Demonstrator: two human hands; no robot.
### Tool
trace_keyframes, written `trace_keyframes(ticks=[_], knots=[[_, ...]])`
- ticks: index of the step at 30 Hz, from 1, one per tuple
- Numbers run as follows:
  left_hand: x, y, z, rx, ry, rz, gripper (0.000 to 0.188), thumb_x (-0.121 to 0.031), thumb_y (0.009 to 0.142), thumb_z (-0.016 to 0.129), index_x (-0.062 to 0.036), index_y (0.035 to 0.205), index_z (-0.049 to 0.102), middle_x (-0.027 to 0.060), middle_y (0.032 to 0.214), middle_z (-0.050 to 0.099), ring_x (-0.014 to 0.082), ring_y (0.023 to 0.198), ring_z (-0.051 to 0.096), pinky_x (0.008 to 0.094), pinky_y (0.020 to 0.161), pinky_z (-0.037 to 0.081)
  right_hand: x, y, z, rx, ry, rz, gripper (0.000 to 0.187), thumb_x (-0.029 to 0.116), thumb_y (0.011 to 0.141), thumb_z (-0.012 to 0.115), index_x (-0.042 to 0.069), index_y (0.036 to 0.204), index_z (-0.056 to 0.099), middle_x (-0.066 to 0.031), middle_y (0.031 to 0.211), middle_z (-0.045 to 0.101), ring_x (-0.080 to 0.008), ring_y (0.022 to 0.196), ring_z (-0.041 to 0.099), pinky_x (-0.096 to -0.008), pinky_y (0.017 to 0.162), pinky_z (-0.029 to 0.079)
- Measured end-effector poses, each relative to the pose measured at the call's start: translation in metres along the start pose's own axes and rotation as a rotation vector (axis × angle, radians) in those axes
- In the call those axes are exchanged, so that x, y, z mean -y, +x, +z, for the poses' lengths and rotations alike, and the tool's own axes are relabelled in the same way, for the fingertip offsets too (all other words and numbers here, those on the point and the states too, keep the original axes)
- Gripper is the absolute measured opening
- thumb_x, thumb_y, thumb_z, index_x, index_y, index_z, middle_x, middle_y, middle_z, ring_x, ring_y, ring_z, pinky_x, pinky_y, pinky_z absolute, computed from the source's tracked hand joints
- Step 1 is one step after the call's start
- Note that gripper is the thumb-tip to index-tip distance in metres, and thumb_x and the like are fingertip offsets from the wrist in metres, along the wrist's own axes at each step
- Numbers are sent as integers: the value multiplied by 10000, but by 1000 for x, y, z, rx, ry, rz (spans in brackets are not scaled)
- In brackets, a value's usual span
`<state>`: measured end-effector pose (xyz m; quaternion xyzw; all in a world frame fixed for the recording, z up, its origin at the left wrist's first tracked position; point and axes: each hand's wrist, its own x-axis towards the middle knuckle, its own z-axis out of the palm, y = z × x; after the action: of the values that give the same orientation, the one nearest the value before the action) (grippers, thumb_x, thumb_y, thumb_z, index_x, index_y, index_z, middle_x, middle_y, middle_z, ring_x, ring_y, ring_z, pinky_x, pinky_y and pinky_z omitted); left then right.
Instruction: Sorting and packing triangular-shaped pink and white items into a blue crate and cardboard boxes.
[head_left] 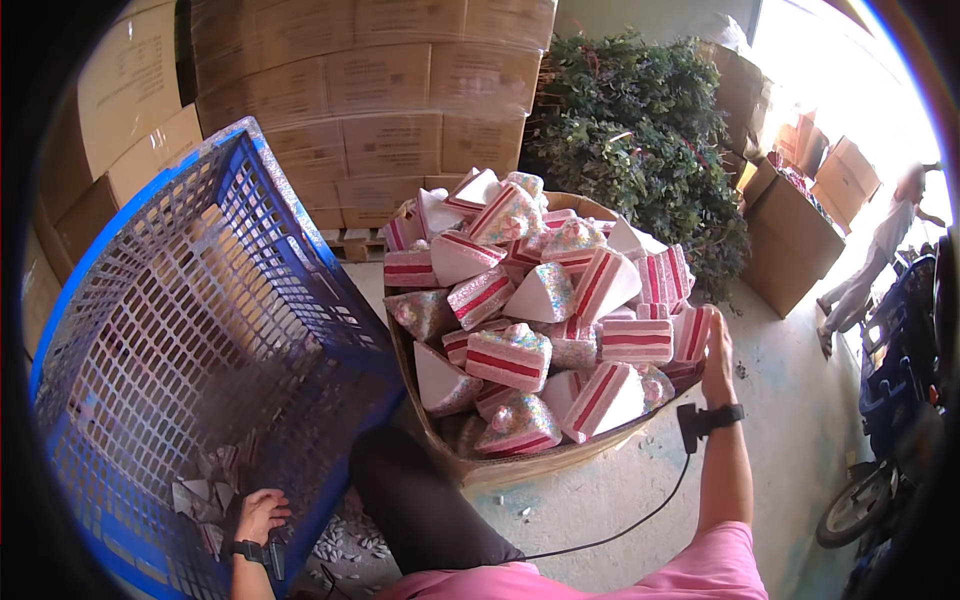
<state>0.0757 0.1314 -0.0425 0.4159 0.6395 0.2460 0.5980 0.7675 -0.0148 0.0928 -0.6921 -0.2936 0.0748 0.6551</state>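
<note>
A large cardboard box stands in front of me, heaped with imitation cake slices, pink and white with red stripes and glittery tops. My right hand lies along the heap's right side, fingers fairly straight, against the outermost slice and near the box rim. To my left a big blue plastic crate leans at a tilt, its open side toward me. My left hand is at the crate's lower part, fingers apart and slightly bent, with nothing visible in them. Small pale scraps lie beside it inside the crate.
Wrapped cartons are stacked at the back, beside a heap of artificial greenery. More open cartons stand to the right. A person is at the far right, near a wheeled vehicle. A cable hangs from my right wrist.
</note>
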Motion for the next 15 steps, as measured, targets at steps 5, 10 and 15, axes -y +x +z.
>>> trace_keyframes(ticks=[5,10,15], knots=[[8,-2,-2,30,-18,7,205,-160,805,501,-40,960,564,94,859,604,199,688,600,295,581,456,-18,-4,-21,-238,10,-15,562,473,878,404,78,1278,398,-116,1289,419,-245,1198,378,-312,969,289],[27,4,-13,-39,-33,3,201,-147,799,477,-44,948,564,81,832,593,193,673,591,296,565,451,-27,-8,-16,-76,-9,-65,568,474,892,375,108,1323,325,-104,1332,359,-234,1222,336,-329,999,258],[40,9,-16,-47,-211,6,186,-144,781,528,-25,924,542,78,758,583,180,637,576,289,533,468,-5,-2,-36,-407,-170,-264,537,426,910,345,68,1311,334,-121,1318,372,-253,1202,351,-349,1009,243]])
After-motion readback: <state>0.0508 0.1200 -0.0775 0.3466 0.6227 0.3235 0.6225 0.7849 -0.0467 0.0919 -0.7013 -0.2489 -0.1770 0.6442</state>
